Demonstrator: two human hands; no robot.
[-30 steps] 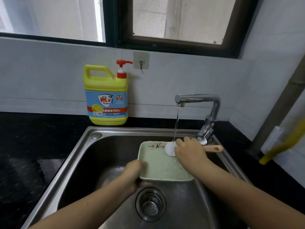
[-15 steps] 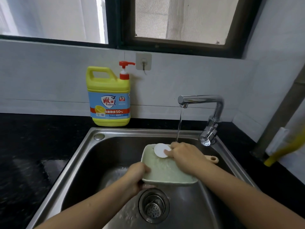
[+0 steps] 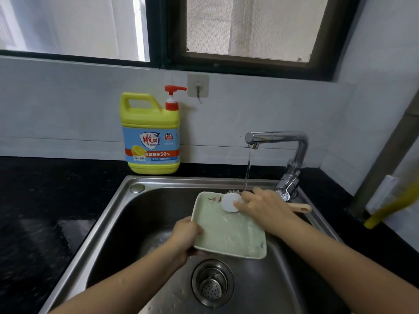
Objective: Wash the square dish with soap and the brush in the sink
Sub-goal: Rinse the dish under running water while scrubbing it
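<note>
A pale green square dish (image 3: 229, 232) with a small flower print is held over the steel sink (image 3: 108, 223), tilted a little. My left hand (image 3: 184, 240) grips its near left edge. My right hand (image 3: 264, 208) holds a brush by its wooden handle (image 3: 300, 208), and the brush's round white head (image 3: 229, 201) presses on the dish's far right corner. Water runs from the chrome tap (image 3: 277, 138) onto the brush and my fingers. The dish surface looks wet and soapy.
A yellow dish-soap jug (image 3: 150, 132) with a red pump stands on the black counter (image 3: 34, 200) behind the sink's left corner. The drain strainer (image 3: 212, 283) lies below the dish. A wall hook (image 3: 198, 86) and a yellow object (image 3: 390, 207) at right are near.
The brush head has slid across the dish's far edge, left and then back toward the right corner under the stream. My left hand keeps its grip on the dish.
</note>
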